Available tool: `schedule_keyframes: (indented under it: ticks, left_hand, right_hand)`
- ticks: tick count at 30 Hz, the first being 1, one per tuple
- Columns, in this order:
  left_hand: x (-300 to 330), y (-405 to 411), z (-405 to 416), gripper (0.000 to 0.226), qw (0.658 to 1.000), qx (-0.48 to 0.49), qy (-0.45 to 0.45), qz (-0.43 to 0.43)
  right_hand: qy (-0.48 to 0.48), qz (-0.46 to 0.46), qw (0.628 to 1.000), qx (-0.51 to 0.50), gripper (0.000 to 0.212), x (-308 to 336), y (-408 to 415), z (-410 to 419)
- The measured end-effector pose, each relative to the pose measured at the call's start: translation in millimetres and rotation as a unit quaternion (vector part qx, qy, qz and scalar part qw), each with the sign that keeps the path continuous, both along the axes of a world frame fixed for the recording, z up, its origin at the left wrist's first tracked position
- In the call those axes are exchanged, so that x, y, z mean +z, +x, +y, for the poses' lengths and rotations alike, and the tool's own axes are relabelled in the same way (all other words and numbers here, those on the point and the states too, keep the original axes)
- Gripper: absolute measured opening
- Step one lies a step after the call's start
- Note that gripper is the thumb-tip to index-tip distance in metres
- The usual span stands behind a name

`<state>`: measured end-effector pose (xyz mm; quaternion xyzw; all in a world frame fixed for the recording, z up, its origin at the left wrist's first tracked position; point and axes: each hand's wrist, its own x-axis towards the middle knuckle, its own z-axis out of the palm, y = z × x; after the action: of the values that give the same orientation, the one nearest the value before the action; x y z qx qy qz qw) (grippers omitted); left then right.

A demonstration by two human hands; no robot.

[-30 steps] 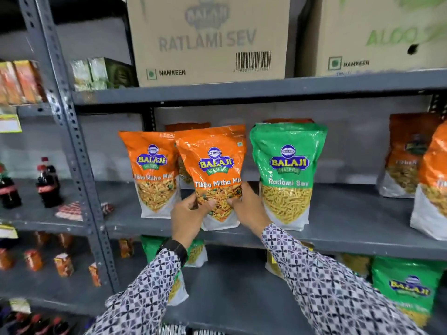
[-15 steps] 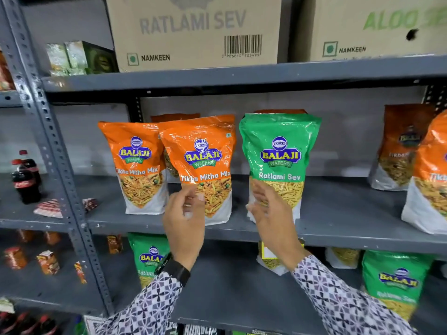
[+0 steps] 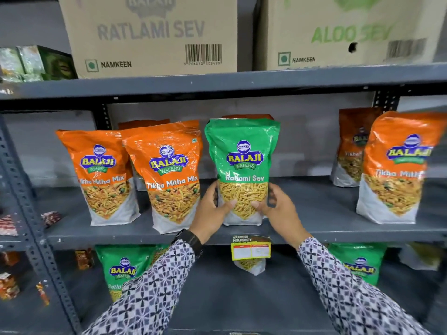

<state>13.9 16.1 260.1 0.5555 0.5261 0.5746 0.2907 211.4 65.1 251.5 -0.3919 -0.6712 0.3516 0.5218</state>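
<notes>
— What are the hands doing from where you stand?

— Both patterned sleeves [image 3: 154, 286] reach up to one green pack [image 3: 243, 153]. The left hand [image 3: 212, 213] grips its lower left edge: thumb laid across the front, fingers [image 3: 214, 189] curled round the side. The right hand [image 3: 278, 213] does the same on the right edge, thumb on the front and fingers [image 3: 272, 193] bent round behind.

— So neither hand is slack?

— No, both are clasped round the pack's bottom half.

— And where is the pack?

— Upright at the front of the middle shelf [image 3: 338, 234], base seemingly down on the board, just above a yellow tag [image 3: 250, 251]. An orange pack [image 3: 174, 170] stands just beside it on the left, nearly touching. Further back and higher, two boxes [image 3: 150, 32] sit on the top shelf.
</notes>
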Motion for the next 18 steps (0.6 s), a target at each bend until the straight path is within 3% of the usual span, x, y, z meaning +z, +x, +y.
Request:
schedule_keyframes:
  ticks: [9, 18]
  left_hand:
    - [4.7, 17.9, -22.9, 0.057, 0.998, -0.018, 0.055, -0.005]
    - [-16.6, 34.6, -94.8, 0.065, 0.996, -0.015, 0.087, -0.033]
  right_hand:
    - [0.040, 0.029, 0.999, -0.017, 0.050, 8.1, 18.0, -29.7]
    - [0.059, 0.062, 0.996, -0.001, 0.057, -16.7, 40.9, -96.2]
